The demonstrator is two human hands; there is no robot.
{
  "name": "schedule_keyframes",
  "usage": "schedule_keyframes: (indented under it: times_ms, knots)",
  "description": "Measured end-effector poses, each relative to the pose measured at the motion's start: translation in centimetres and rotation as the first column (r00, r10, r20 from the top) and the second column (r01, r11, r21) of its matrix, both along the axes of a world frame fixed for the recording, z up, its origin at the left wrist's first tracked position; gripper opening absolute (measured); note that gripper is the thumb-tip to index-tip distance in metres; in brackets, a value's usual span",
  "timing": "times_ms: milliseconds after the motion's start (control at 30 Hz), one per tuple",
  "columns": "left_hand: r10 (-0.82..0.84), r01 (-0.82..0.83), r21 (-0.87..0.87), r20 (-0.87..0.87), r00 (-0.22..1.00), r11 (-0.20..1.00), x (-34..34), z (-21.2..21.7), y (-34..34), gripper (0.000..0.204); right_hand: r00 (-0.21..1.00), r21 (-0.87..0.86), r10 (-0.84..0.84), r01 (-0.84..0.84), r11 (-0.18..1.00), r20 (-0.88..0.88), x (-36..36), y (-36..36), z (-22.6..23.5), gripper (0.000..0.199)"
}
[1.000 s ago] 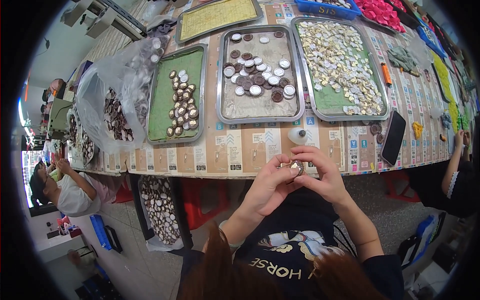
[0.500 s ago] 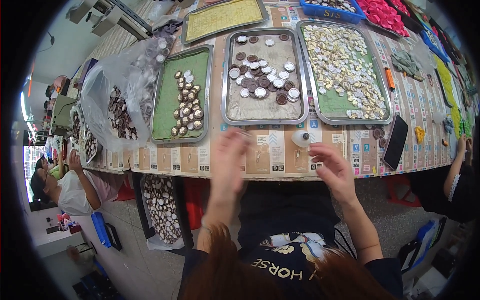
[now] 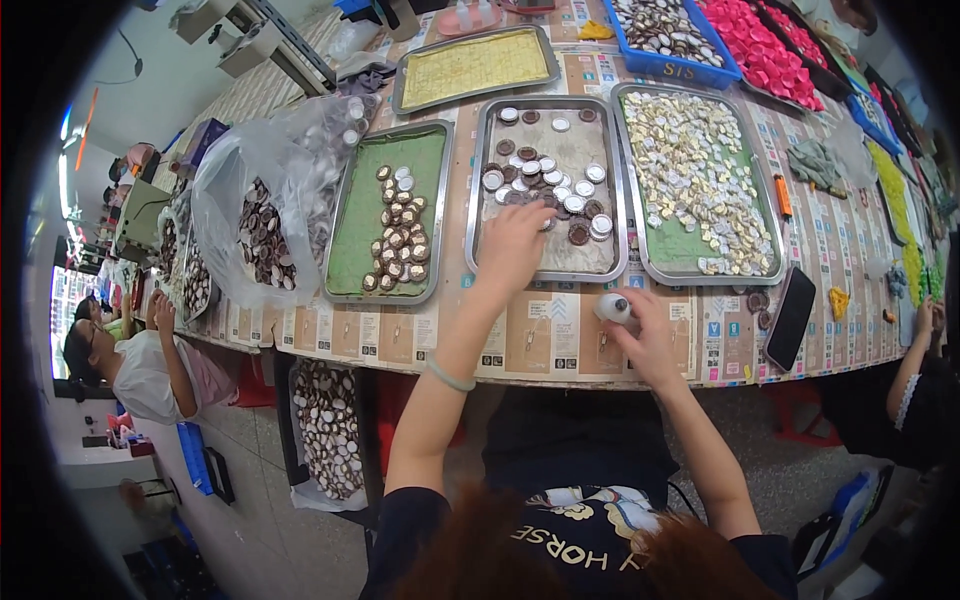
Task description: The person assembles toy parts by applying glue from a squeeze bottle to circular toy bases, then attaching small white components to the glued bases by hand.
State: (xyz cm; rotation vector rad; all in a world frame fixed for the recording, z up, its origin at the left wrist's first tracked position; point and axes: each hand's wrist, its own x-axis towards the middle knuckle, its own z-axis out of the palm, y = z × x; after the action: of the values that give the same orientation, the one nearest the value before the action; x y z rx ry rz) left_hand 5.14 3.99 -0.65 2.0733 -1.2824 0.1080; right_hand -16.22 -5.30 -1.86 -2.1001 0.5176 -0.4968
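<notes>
My left hand (image 3: pixel 513 245) reaches over the near rim of the middle metal tray (image 3: pixel 620 215). Its fingers are closed at a small round disc (image 3: pixel 548 222), brown and white, beside a loose heap of similar brown and white discs (image 3: pixel 552 180). At the table's front edge my right hand (image 3: pixel 650 335) has thumb and fingers around a small white bottle (image 3: pixel 610 307) with a dark tip. To the left, a green-lined tray (image 3: pixel 350 235) holds discs topped with gold pieces. A tray to the right (image 3: pixel 655 265) is spread with small gold and silver pieces.
A clear plastic bag (image 3: pixel 215 210) of discs lies at the left. Behind stand a yellow-lined tray (image 3: pixel 480 70) and a blue bin (image 3: pixel 690 72). A black phone (image 3: pixel 792 318) and orange cutter (image 3: pixel 782 196) lie at the right. Co-workers sit on both sides.
My left hand has moved forward from the table edge into the middle tray, to the discs. My right hand has closed around the white bottle. The view has shifted slightly.
</notes>
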Motion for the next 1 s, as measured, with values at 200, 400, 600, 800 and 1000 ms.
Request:
schedule_keyframes:
  times_ms: [200,400,600,800,1000]
  knots:
    - [0.034,-0.028,0.046,-0.130,0.991,0.999,-0.3,0.8,0.0,0.028,0.994,0.454,-0.066,0.021,0.891,0.083,-0.9,0.3,0.6,0.035]
    - [-0.448,-0.161,-0.432,-0.891,-0.078,0.887,-5.5,3.8,3.5,0.029,0.966,0.843,-0.145,-0.108,0.527,0.214,-2.1,0.7,5.5,0.042]
    - [-0.635,-0.378,-0.511,-0.579,-0.512,0.772,-10.7,2.7,5.6,0.033,0.962,0.705,-0.180,-0.019,0.708,0.207,-3.5,1.3,8.0,0.037]
    - [-0.641,-0.426,-0.481,-0.539,-0.546,0.766,-12.4,2.1,5.9,0.034,0.905,0.625,-0.231,-0.049,0.779,0.358,-3.8,1.9,9.3,0.037]
    - [-0.642,-0.419,-0.491,-0.508,-0.574,0.764,-12.6,1.8,5.9,0.033,0.899,0.389,-0.166,-0.005,0.921,0.405,-4.4,1.8,8.7,0.038]
